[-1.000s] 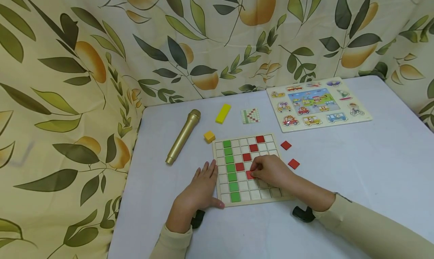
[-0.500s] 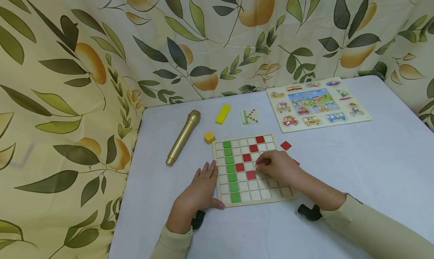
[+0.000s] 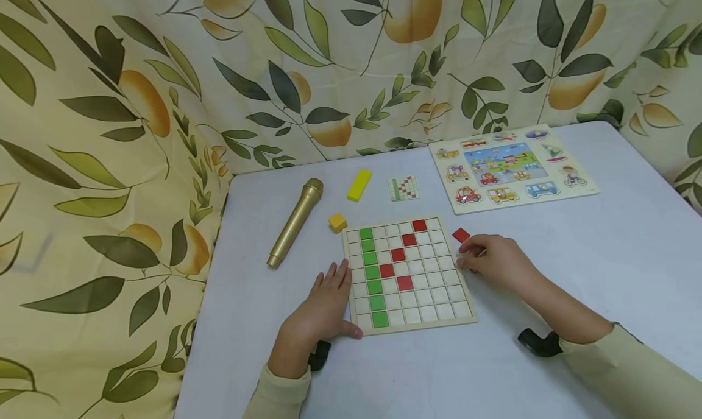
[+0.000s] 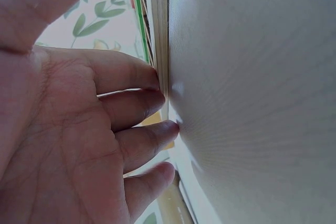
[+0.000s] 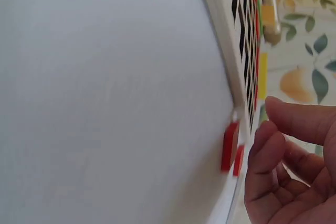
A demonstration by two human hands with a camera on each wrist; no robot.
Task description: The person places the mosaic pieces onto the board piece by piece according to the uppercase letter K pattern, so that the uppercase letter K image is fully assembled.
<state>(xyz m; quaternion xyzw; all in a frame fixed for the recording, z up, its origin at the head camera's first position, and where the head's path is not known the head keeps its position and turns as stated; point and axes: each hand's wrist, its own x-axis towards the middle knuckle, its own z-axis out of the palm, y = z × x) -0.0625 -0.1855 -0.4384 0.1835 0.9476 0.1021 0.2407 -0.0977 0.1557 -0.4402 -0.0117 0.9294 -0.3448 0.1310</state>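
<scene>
A square wooden grid board (image 3: 417, 329) holds a column of green tiles (image 3: 372, 273) and several red tiles (image 3: 397, 254). My left hand (image 3: 323, 306) lies at its left edge, fingers straight, fingertips touching the board's side in the left wrist view. My right hand (image 3: 501, 264) is right of the board, fingers bent, above the table. One loose red tile (image 3: 460, 235) shows just beyond its fingertips; the hand hides the other in the head view. Both loose tiles appear in the right wrist view, the nearer red tile (image 5: 229, 146) apart from the thumb and forefinger, which hold nothing.
Behind the board lie a yellow block (image 3: 359, 185), an orange cube (image 3: 337, 222) and a small pattern card (image 3: 403, 188). A gold microphone (image 3: 296, 223) is at the left. A vehicle picture puzzle (image 3: 460, 207) lies at the back right. Patterned cloth (image 3: 329, 53) hangs behind the table.
My right hand has let go of a red tile on the board and moved right, off the board, to the loose red tiles. The left hand has stayed in place.
</scene>
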